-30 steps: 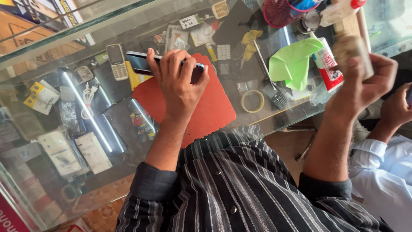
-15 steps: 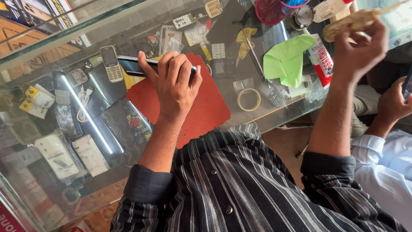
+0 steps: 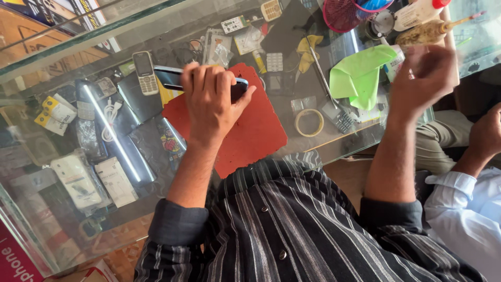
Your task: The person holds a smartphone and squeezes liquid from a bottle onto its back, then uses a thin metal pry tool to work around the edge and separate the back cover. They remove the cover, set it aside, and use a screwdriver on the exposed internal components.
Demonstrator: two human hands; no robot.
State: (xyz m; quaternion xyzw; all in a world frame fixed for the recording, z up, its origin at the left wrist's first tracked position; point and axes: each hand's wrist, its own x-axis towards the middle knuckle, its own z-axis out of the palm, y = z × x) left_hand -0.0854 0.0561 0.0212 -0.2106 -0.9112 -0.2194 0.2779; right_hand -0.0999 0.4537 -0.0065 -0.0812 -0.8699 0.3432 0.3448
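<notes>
My left hand [image 3: 211,102] grips a dark smartphone [image 3: 172,79] by its long edges and holds it just above a red mat [image 3: 250,136] on the glass counter [image 3: 62,47]. My right hand [image 3: 425,78] hovers, blurred, at the counter's right end with its fingers loosely apart and nothing seen in it. Just beyond its fingertips lies a brownish bottle with a thin nozzle [image 3: 425,32], next to a white bottle with a red cap [image 3: 417,13]. A green cloth [image 3: 360,73] lies left of that hand.
A roll of tape [image 3: 309,122], metal tweezers [image 3: 319,73], a small keypad phone [image 3: 143,72], a pink mesh cup [image 3: 344,14] and several small parts lie on the counter. Packaged goods show under the glass. Another person's hand [image 3: 488,136] and white sleeve [image 3: 464,203] are at the right.
My right hand, which held the brownish bottle raised, has come down and the bottle now lies on the counter beyond it. My left hand has kept its hold on the phone.
</notes>
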